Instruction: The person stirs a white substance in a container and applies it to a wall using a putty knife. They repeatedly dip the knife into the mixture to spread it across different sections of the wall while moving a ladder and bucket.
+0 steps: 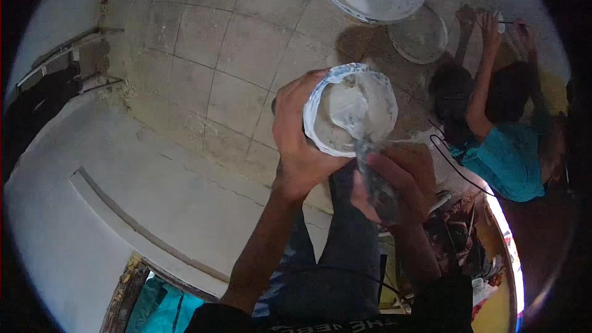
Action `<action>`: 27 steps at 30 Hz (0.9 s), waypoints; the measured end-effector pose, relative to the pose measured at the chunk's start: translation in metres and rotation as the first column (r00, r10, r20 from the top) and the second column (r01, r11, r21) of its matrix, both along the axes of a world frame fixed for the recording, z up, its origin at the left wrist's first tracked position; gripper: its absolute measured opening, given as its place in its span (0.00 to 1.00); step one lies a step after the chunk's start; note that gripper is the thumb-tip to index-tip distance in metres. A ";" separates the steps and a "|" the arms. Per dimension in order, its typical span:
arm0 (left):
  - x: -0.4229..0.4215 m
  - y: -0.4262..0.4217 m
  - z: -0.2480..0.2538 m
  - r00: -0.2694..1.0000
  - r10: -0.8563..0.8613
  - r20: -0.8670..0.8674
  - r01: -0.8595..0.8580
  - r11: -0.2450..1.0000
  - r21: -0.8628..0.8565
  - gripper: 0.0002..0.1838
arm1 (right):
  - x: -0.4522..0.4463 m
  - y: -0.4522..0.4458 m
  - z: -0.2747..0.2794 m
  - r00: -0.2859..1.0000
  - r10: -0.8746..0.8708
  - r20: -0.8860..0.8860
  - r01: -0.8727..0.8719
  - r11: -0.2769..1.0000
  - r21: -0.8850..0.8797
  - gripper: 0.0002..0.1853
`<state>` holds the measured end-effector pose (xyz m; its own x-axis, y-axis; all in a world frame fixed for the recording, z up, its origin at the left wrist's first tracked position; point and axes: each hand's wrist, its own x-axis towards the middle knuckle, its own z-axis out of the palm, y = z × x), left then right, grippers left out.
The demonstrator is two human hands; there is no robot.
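A round white-rimmed container [388,92] is held up at the middle of the view, with pale wet material inside. My left hand [293,129] is wrapped round its left side. In my right hand [404,182] is the handle of a smeared trowel [348,110], its fingers closed round it. The trowel's pale, coated blade lies inside the container's opening, pointing up and left. My right hand is just below and right of the container.
A large white basin [394,0] and a round lid-like disc [419,34] lie on the tiled floor [216,80]. At the right is another person in a teal shirt [509,160], arms raised. A black cable [453,163] and clutter [459,228] are at lower right.
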<state>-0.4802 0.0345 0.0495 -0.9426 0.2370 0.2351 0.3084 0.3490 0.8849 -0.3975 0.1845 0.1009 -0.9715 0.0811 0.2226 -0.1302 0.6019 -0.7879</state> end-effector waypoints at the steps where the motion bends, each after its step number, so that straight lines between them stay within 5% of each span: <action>1: -0.001 0.000 -0.002 1.000 0.000 0.020 0.000 1.000 -0.001 0.46 | 0.000 0.002 0.001 1.000 0.007 0.006 -0.007 1.000 -0.003 0.29; 12: -0.004 -0.028 -0.017 1.000 -0.003 -0.009 0.003 0.999 -0.053 0.53 | 0.002 0.001 0.008 0.996 0.080 0.040 -0.080 0.997 -0.007 0.18; 22: -0.011 -0.057 -0.030 0.999 0.033 -0.012 -0.035 0.994 -0.107 0.52 | 0.005 -0.017 -0.002 0.991 0.120 0.057 -0.113 0.987 -0.110 0.23; 27: -0.014 -0.080 -0.050 0.968 0.243 -0.063 -0.248 0.965 -0.082 0.46 | -0.007 -0.026 0.022 0.963 0.180 0.200 -0.168 0.983 -0.078 0.24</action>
